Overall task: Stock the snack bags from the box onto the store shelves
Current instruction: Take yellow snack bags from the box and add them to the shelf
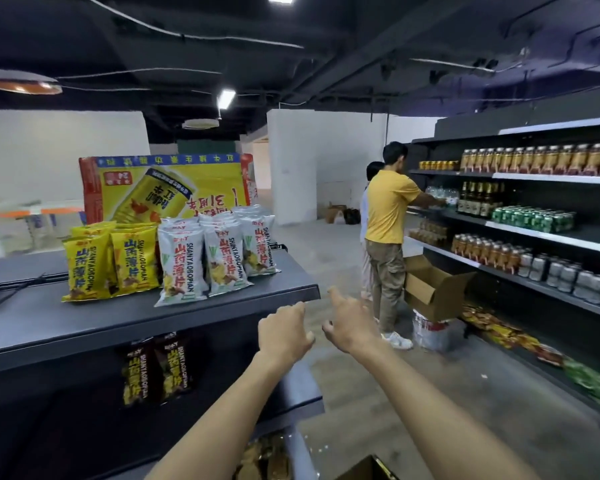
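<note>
White snack bags [219, 254] stand in rows on the top shelf [84, 327] of the dark gondola, with yellow snack bags [111, 261] to their left. Two dark brown snack bags [156, 368] stand on the shelf below. My left hand [284, 332] and my right hand [350, 322] are stretched out side by side just past the shelf's right end, both empty with loosely curled fingers. A corner of a cardboard box [368, 471] shows at the bottom edge. More snack bags [264, 459] lie on a lower shelf.
A big yellow and red drinks carton [167, 185] stands behind the bags. Across the aisle, a long shelf unit [534, 237] holds bottles and cans. Two people [385, 237] work there beside an open cardboard box [433, 289] on a white bucket.
</note>
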Motion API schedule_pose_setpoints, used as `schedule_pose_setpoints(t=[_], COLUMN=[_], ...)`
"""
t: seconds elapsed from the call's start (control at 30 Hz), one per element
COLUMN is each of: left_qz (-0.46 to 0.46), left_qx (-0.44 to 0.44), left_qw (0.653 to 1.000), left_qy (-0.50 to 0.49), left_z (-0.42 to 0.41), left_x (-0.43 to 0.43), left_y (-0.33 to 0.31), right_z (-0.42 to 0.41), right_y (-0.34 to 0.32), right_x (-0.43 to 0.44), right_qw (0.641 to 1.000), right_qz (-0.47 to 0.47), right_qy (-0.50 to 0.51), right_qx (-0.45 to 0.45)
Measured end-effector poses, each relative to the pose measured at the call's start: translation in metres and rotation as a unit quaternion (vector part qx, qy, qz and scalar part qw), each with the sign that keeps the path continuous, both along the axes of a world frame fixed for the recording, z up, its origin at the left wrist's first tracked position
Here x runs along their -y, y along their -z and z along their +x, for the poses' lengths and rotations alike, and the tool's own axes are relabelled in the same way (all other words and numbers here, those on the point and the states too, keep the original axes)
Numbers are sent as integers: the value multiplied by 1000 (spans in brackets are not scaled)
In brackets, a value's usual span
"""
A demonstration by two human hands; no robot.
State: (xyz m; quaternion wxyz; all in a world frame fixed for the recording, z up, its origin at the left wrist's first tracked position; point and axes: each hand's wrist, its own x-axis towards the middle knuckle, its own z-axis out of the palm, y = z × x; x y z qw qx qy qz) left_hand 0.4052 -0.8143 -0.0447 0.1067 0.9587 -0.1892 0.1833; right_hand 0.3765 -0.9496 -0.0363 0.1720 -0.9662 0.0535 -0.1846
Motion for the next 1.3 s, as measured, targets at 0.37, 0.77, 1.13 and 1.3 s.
schedule_pose_setpoints(t=[0.37,0.77,1.13,1.3], left_qz=[73,123,51,-23], left_qx=[-195,-478,-533,-556], left_qw=[978,869,842,821], left_qy=[29,27,-63,-129], left_z=[14,-1,-20,-6], left_x=[17,34,113,150], left_y=[203,424,578,633], right_z=[6,-8,-7,22], right_y=[201,423,593,642], right_x=[40,73,115,145], right_qw=[977,893,845,841], right_qz=[94,92,72,45], right_qy=[38,110,85,78], right_qx=[-189,-427,-523,-533])
